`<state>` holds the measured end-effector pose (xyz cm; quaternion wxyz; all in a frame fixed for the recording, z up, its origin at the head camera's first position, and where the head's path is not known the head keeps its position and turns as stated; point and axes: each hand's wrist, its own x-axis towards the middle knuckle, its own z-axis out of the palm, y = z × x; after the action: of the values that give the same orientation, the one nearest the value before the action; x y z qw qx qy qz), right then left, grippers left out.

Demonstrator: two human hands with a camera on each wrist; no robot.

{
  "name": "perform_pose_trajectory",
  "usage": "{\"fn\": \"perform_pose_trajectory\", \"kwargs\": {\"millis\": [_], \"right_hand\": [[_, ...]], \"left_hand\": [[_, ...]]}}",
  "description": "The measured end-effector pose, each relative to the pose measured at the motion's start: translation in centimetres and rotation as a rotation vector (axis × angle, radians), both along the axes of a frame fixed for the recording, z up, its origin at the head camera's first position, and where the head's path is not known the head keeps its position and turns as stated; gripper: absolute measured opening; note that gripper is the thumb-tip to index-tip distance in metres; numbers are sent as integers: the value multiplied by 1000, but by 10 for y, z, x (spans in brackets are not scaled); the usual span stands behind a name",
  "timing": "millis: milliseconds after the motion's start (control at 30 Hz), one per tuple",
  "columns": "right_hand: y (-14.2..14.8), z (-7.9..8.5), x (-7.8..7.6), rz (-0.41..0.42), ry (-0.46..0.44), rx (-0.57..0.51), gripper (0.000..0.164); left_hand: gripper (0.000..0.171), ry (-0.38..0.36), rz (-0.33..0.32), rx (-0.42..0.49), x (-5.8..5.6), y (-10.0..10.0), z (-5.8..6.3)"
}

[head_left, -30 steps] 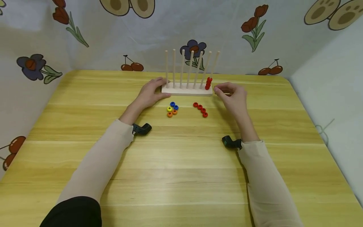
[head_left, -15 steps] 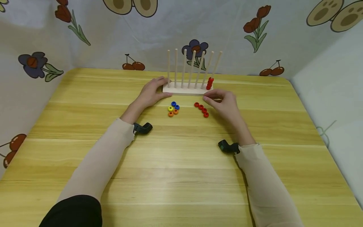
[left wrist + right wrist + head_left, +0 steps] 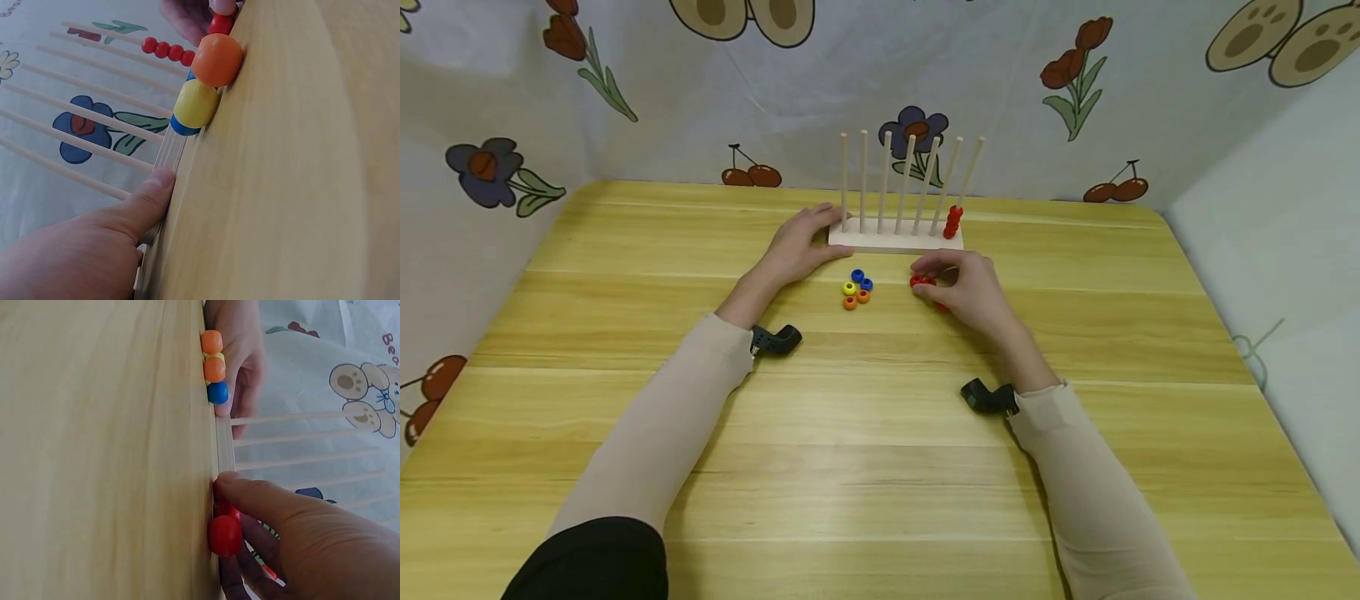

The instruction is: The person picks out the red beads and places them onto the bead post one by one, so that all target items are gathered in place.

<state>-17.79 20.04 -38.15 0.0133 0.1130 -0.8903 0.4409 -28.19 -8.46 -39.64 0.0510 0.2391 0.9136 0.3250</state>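
A pale wooden peg rack (image 3: 891, 242) with a row of upright pegs stands near the back of the table. My left hand (image 3: 799, 240) grips its left end, with the thumb (image 3: 153, 190) along the front edge. Red beads (image 3: 952, 222) are stacked on the rightmost peg. In front of the rack, my right hand (image 3: 967, 286) has thumb and fingertips around a red bead (image 3: 917, 282) at the near end of a short row. Another red bead (image 3: 225, 535) lies under the hand. Left of these sit blue beads (image 3: 857, 275), a yellow bead (image 3: 849, 288) and orange beads (image 3: 850, 303).
The light wooden table (image 3: 865, 467) reaches back to a cloth backdrop (image 3: 820, 92) printed with flowers, cherries and paws. A black camera sits on each wrist, the right one (image 3: 987, 397) low over the tabletop. At the right, a thin cord (image 3: 1255, 350) shows beside the table.
From beside the rack's right end, my right hand has moved left and toward me, down to the row of red beads, and closed around one. The left hand stays on the rack.
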Motion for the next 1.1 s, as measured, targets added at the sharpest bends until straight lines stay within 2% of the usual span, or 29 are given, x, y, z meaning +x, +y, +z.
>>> {"fn": "perform_pose_trajectory", "kwargs": {"millis": [233,500,667,833,1100], "right_hand": [[-1,0,1,-13,16,2,20],[9,5,1,-109,44,-125,23],[20,5,-1,-163,47,-111,23],[27,3,-2,-176,61,-83,25],[29,5,-4,-208,98,-132,24]], "left_hand": [[71,-4,1,0,0,0,0],[72,-14,4,-1,-1,0,-1],[72,-10,3,-5,-1,1,-1],[72,-11,4,-5,0,1,0],[71,-3,-3,-2,0,0,1]]}}
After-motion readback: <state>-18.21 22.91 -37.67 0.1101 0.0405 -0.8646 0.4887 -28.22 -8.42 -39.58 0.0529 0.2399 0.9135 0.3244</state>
